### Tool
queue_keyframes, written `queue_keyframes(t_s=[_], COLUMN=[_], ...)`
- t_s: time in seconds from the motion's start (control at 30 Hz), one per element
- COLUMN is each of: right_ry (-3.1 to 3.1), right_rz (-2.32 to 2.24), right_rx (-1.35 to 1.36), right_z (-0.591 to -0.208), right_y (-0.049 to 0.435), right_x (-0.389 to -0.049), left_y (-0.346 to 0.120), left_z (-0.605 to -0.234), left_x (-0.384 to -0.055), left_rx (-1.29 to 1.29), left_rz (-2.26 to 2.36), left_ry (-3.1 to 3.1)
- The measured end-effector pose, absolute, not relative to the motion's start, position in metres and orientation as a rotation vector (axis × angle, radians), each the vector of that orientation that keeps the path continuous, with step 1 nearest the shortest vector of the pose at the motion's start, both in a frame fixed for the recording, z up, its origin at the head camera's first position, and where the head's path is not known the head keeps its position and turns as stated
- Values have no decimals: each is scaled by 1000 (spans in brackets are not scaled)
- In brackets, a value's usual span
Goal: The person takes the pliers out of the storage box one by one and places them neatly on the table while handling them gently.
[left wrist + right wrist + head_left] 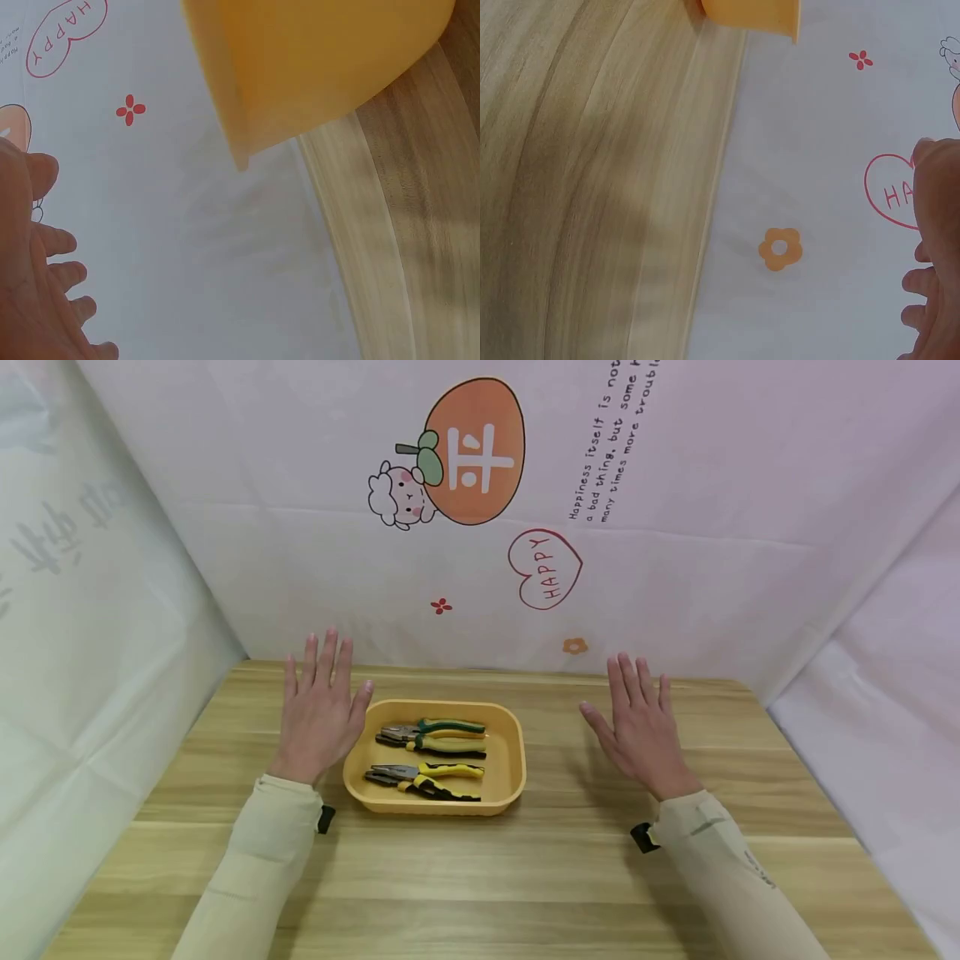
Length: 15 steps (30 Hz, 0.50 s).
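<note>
Beside the left end of a yellow plastic tray [510,752], my left hand [318,727] is held with its fingers straight, its thumb overlapping the tray's edge in the head view. My right hand [641,731] is apart from the tray on the right, fingers extended and holding nothing. Two pairs of pliers lie in the tray with their jaws to the left. The combination pliers [450,745] at the back have green and yellow handles. In front, the long-nose pliers [450,770] have yellow and black handles. The left wrist view shows the tray's wall [315,60] close up.
The tray stands on a wood-grain table [450,885]. A white printed sheet [300,552] rises behind the table's back edge, and more white sheets flank both sides. Black wrist straps [645,837] show at the sleeve cuffs.
</note>
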State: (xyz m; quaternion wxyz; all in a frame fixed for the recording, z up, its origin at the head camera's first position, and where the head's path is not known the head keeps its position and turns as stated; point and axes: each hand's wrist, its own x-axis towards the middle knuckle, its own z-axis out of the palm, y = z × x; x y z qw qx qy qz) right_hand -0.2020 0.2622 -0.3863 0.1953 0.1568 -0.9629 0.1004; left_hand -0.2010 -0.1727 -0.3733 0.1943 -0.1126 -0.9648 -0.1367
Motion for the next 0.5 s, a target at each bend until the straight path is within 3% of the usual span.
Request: queue_keyframes(t_s=[0.5], right_ry=[-2558], right_rz=[362], right_rx=[506], right_z=[-385], right_y=[265], right_x=[-202], left_y=[-176], left_z=[-380], left_x=[-197], left_rx=[-353], left_rz=[-740], left_ry=[-2586])
